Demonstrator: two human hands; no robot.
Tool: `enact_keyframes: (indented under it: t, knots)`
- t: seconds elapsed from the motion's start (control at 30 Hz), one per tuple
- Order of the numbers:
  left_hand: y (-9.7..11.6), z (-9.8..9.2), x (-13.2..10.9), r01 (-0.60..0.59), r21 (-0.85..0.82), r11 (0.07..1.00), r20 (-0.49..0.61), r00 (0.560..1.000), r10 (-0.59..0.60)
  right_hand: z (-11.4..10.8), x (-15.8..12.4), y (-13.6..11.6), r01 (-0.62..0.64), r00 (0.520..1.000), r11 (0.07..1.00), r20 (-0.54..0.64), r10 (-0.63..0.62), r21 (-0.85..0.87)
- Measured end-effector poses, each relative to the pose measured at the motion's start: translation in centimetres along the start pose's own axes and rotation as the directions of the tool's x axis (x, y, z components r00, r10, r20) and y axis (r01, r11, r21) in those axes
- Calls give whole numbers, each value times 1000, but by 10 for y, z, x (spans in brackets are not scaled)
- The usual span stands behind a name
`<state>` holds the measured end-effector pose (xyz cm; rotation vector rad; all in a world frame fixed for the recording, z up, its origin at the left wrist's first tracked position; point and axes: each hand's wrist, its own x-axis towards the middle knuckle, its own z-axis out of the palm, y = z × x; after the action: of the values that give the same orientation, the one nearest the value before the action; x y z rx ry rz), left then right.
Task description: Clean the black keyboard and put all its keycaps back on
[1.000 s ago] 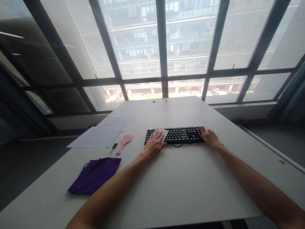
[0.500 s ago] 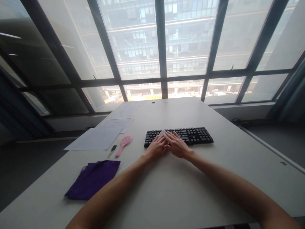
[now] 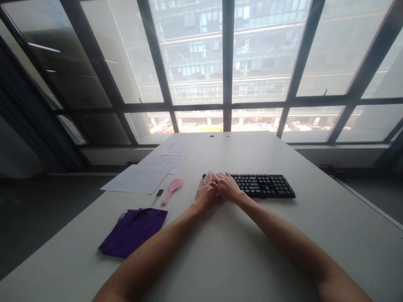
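Observation:
My left hand (image 3: 206,192) lies over the left end of a black keyboard (image 3: 267,184), its fingers stretched forward. Against it rests my right hand (image 3: 227,185), fingers laid out flat and thumb side touching the left hand. A small white piece, perhaps tissue or a wipe (image 3: 210,172), peeks out at the fingertips above the keys. Most of it is covered, so I cannot tell which hand presses on it more. The keyboard's right part, with the number keys, shows uncovered.
Left of the keyboard lie a pink hairbrush (image 3: 173,188), a small black-ended item (image 3: 159,193) and a purple cloth bag (image 3: 134,233). Farther left, white paper sheets (image 3: 138,178) spread over the white table (image 3: 239,153). Large windows (image 3: 195,54) stand behind.
Both hands have shifted left along the keyboard to its left end, and the white piece has moved with them. The view has turned slightly left.

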<state>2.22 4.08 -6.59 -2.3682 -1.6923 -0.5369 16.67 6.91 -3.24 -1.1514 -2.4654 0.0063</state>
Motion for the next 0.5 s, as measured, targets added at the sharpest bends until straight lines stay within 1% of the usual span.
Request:
enact_keyframes:
  t: [0.13, 0.23, 0.33, 0.43, 0.5]
  knots:
    - [1, 1, 0, -3, 11, 1000, 43, 999, 2, 4, 8, -2, -40, 999, 999, 34, 40, 11]
    - [1, -4, 1, -59, 16, 998, 96, 994, 58, 4, 5, -3, -35, 999, 999, 37, 34, 25]
    - [-3, -14, 0, -114, -11, 993, 151, 982, 114, 4, -2, -3, -30, 999, 999, 25, 30, 33]
    - [-15, -28, -5, -188, -62, 980, 208, 958, 197, 5, -10, -5, -23, 1000, 999, 2, 23, 38]
    - [-24, -35, -11, -210, -70, 975, 203, 954, 220, 6, -14, -7, -19, 1000, 999, -9, 19, 28]
